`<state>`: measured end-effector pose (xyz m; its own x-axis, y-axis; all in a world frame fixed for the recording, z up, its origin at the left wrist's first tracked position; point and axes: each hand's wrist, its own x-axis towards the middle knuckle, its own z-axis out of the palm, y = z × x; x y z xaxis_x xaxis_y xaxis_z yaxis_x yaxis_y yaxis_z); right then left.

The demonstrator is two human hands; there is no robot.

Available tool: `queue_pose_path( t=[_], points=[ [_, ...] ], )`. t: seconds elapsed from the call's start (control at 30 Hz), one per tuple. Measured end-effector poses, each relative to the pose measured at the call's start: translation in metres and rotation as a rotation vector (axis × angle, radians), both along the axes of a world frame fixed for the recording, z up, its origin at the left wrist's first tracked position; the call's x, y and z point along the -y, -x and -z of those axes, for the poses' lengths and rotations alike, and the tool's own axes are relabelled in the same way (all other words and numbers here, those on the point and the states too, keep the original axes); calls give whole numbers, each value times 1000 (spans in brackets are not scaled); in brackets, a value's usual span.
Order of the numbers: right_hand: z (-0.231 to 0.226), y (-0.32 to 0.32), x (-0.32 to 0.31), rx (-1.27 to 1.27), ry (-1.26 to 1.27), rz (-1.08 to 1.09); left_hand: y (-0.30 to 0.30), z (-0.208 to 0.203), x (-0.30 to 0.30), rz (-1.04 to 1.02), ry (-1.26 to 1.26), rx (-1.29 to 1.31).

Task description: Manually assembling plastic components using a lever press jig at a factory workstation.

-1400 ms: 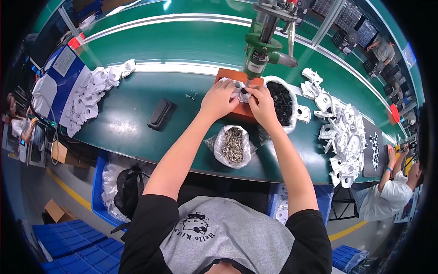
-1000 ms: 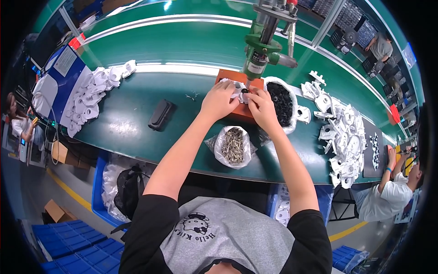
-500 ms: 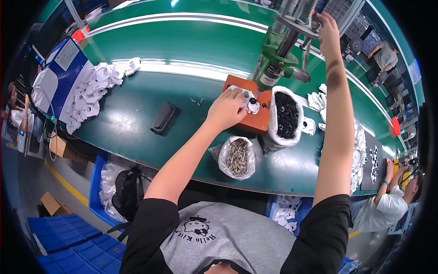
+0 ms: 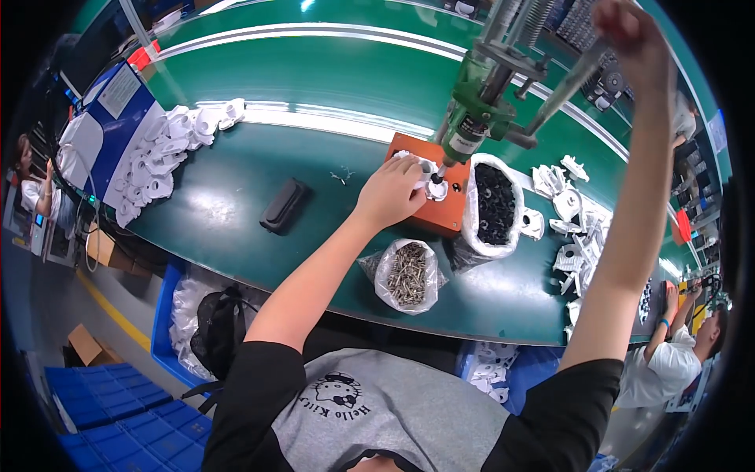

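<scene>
My left hand (image 4: 391,189) is closed on a white plastic part (image 4: 436,189), holding it on the orange block (image 4: 445,216) below the green hand press (image 4: 474,118). A small black piece (image 4: 437,178) sits at the part, right at the tip of the press's ram. Much of the white part is hidden by my fingers. Up at the far right, my right hand (image 4: 627,31) is wrapped round the end of the press lever (image 4: 568,88), which slants up from the press; hand and lever are somewhat blurred.
Beside the block stands a bag of black pieces (image 4: 495,206); nearer me is a bag of metal screws or pins (image 4: 409,275). A black case (image 4: 284,206) lies on the green table (image 4: 212,228). White parts pile at left (image 4: 161,153) and right (image 4: 578,228). Co-workers sit at both sides.
My right hand has swung the lever to the right, away from the press column. The left hand stays at the white part, and the ram tip appears slightly lower.
</scene>
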<state>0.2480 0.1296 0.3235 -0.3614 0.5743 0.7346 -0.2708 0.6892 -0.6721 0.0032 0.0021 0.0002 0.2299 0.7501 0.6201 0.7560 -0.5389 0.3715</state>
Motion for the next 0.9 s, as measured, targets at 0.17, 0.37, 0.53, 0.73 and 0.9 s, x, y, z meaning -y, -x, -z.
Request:
queue_pose_path(
  t=[0.17, 0.37, 0.53, 0.73, 0.9],
  points=[
    [28, 0, 158, 454, -128, -264, 1, 1, -1, 8, 31, -42],
    [150, 59, 223, 1844, -346, -282, -1, 1, -2, 5, 7, -72],
    [145, 55, 214, 1752, -253, -343, -3, 2, -3, 0, 38, -50],
    [58, 36, 154, 1013, 24, -760, 16, 2, 6, -140, 145, 3],
    [45, 43, 98, -570, 320, 44, 5, 5, -4, -225, 98, -40]
  ],
)
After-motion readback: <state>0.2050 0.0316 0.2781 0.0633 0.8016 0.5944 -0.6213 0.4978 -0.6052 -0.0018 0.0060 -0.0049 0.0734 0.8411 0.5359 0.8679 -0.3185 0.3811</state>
